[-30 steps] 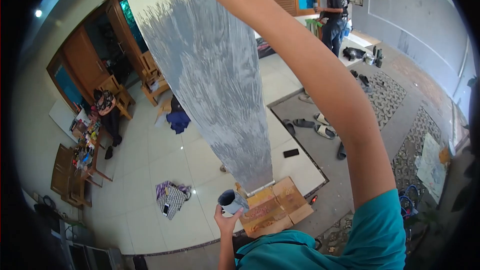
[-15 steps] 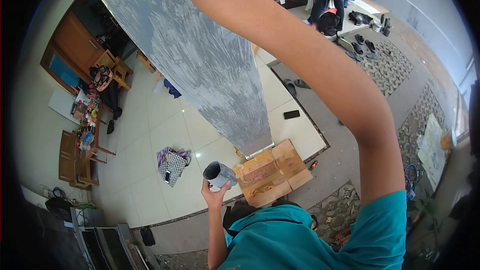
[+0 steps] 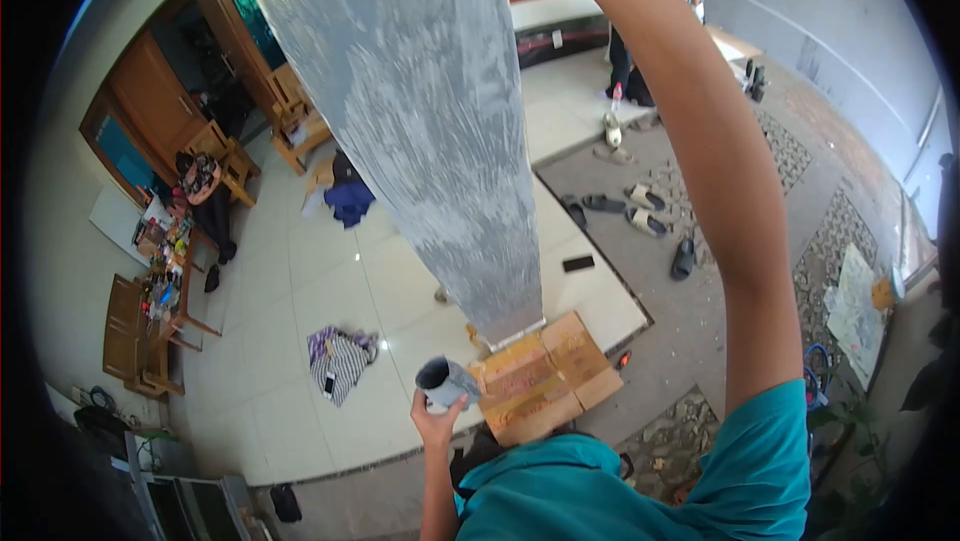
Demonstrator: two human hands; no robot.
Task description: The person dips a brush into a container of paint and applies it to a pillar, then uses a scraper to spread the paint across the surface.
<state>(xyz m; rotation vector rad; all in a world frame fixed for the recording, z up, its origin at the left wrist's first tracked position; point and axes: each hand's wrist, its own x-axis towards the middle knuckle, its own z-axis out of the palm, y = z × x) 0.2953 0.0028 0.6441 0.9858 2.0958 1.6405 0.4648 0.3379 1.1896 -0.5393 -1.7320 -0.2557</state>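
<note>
1. The left hand has its fingers wrapped around a small grey paint cup, low beside the grey-painted pillar.
2. The right arm reaches up out of view; whether its fingers are open I cannot tell.
3. Flattened cardboard lies on the floor at the pillar's base.

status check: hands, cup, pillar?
Left hand gripping the grey cup, held low. Right arm raised, its hand out of frame. Grey-streaked pillar directly ahead; flattened cardboard at its base.
</note>
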